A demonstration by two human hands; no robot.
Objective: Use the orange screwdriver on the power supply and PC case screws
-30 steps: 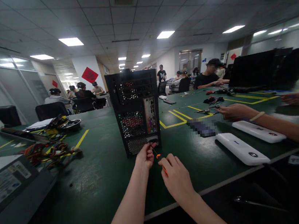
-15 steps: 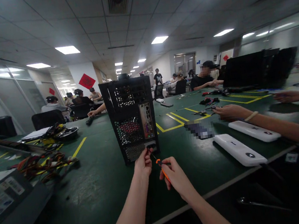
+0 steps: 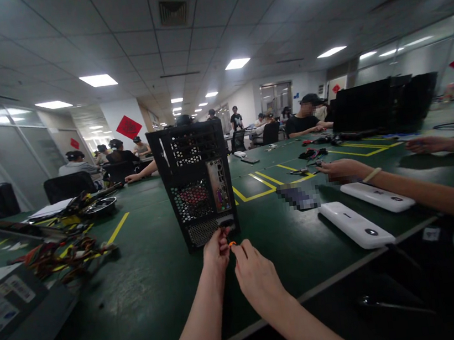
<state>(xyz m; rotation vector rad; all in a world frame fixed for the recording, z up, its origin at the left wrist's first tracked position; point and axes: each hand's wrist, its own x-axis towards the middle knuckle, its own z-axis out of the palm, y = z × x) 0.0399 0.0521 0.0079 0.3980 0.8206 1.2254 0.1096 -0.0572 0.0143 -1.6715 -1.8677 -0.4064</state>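
A black computer case [image 3: 207,225] stands upright on the green table [image 3: 145,309], its rear panel with ports and mesh facing me. At its lower right corner my left hand [image 3: 216,248] is closed, fingertips pinched by the power socket; what they hold, if anything, is too small to make out. Just right of and below it, my right hand [image 3: 257,272] is closed around a screwdriver [image 3: 232,244]. Only a bit of its orange handle shows between the two hands; the tip is hidden.
At the left lie bundled cables [image 3: 75,257], a metal bowl [image 3: 101,206] and a grey metal box [image 3: 19,309]. White oblong devices [image 3: 355,224] rest at the right, near a co-worker's arm [image 3: 406,195]. Dark monitors [image 3: 369,106] stand farther back.
My right hand has turned over the screwdriver and moved slightly left, covering most of the handle. My left hand keeps its pinch at the case. The view has shifted a little.
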